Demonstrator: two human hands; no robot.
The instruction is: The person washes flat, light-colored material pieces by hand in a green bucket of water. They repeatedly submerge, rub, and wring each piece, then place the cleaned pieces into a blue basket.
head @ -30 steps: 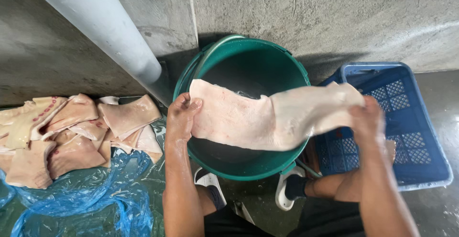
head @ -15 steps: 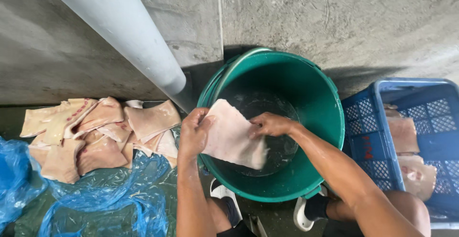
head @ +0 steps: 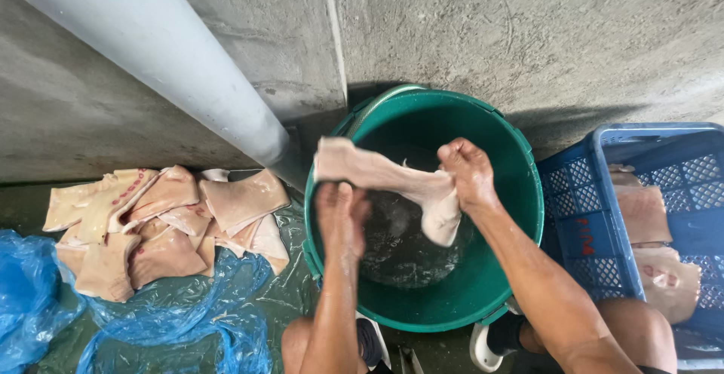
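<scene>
At the far left, blue plastic sheeting [head: 151, 321] lies crumpled on the floor, and a heap of pale skin pieces [head: 162, 219] rests on it just beside the wall. Because the film is slick and bunched, a piece dropped at its edge could slide off onto the bare concrete. A grey pipe [head: 173, 65] slants down the wall to the rim of the green tub [head: 520, 193].

Over the tub, the left hand [head: 341, 214] is raised with its fingers curled round the near end of a folded, pale slab of skin [head: 385, 174], though how tight the grip is cannot be told from this angle. The right hand [head: 469, 174] clamps the slab's other end, fingers closed, with a flap hanging down toward the water. Wet and greasy as it looks, the slab could slip from either grip and splash back into the tub.

At the right, a blue crate [head: 603, 223] holds more pieces [head: 648, 223]; it stands touching the tub, so water could splash onto them.
</scene>
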